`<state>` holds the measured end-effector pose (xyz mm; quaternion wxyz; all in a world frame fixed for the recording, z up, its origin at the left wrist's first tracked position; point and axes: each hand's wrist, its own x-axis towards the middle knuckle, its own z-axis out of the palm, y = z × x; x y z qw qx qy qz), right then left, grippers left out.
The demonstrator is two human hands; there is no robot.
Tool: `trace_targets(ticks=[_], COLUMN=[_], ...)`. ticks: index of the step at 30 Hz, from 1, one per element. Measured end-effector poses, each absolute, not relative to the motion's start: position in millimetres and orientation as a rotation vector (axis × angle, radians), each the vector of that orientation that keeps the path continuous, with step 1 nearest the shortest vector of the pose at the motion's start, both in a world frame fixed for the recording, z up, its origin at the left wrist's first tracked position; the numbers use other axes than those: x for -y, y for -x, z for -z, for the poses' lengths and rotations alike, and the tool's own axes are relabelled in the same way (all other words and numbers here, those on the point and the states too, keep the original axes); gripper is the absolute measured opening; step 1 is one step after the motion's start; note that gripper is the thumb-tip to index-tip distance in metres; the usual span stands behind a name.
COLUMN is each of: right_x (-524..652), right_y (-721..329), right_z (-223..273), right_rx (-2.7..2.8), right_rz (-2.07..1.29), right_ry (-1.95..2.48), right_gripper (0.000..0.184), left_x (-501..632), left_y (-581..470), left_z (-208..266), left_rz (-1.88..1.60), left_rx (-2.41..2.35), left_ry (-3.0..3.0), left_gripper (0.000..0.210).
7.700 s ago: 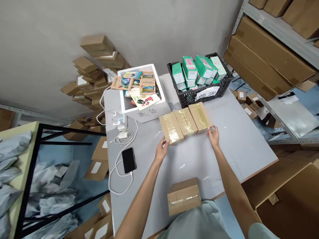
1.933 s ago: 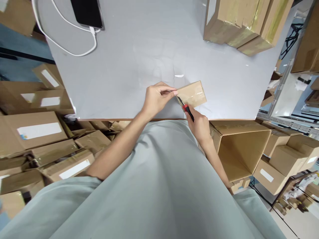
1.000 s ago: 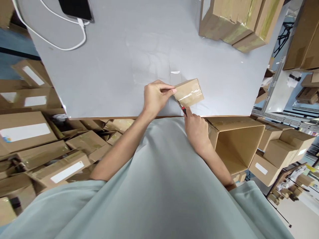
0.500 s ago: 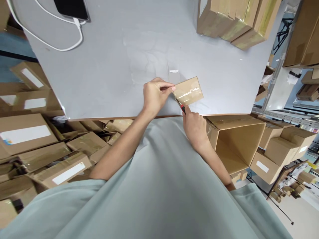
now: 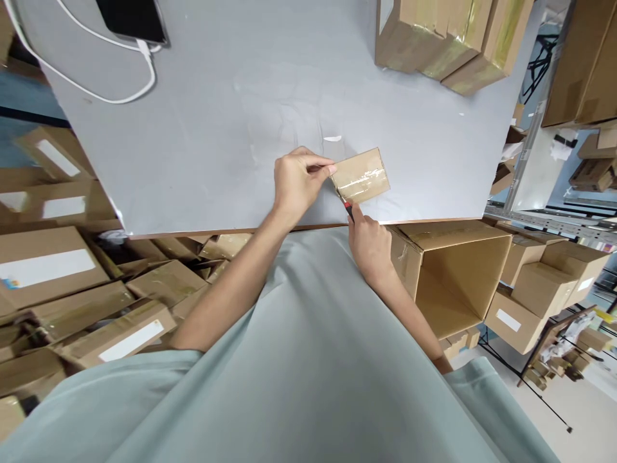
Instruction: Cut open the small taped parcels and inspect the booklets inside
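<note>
A small piece of brown cardboard (image 5: 361, 173) with shiny clear tape across it is held just above the grey table. Its upper left corner is pinched between the thumb and fingers of my left hand (image 5: 299, 180). My right hand (image 5: 370, 241) is closed round a cutting tool with a red and black handle (image 5: 348, 208). The tool's thin tip meets the left edge of the cardboard, near its lower corner. Most of the handle is hidden in my palm, so whether it is a knife or scissors does not show. A small white scrap (image 5: 332, 139) lies beyond my left hand.
Taped cartons (image 5: 441, 38) stand at the table's far right. A black phone (image 5: 132, 20) with a white cable (image 5: 144, 87) lies at the far left. Under the front edge, an open carton (image 5: 456, 276) is on the right and piled boxes (image 5: 77, 308) are on the left.
The view has shifted slightly. Both hands keep their grips, and the tool's tip stays at the cardboard's left edge with little visible movement.
</note>
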<state>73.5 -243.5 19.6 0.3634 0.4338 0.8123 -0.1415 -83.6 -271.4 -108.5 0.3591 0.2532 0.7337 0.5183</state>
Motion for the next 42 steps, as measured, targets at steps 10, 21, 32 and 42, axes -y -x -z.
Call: trace_targets(ticks=[10,21,32,42], right_x=[244.9,243.5,240.4,234.6], right_y=[-76.2,-77.3,-94.0,-91.8], right_z=[-28.3,-37.4,-50.3,-28.5], right_rx=[-2.075,-2.039,-2.089,-2.118], right_rz=[0.333,0.336,0.437,0.539], right_ry=[-1.145,-1.121,-1.182,-1.238], right_gripper=[0.044,0.037,0.047,0.048], left_x=[271.8,270.2,270.3,270.7], left_y=[77.4,76.4,74.4,83.5], left_z=[107.5,109.2,106.2,111.0], left_rz=[-1.344,-1.353,-1.286,-1.254], left_rx=[-1.955,-1.947,-1.974,-1.928], left_ry=[-0.695,-0.678,-0.702,-0.725], left_gripper=[0.005,0.006,0.01,0.012])
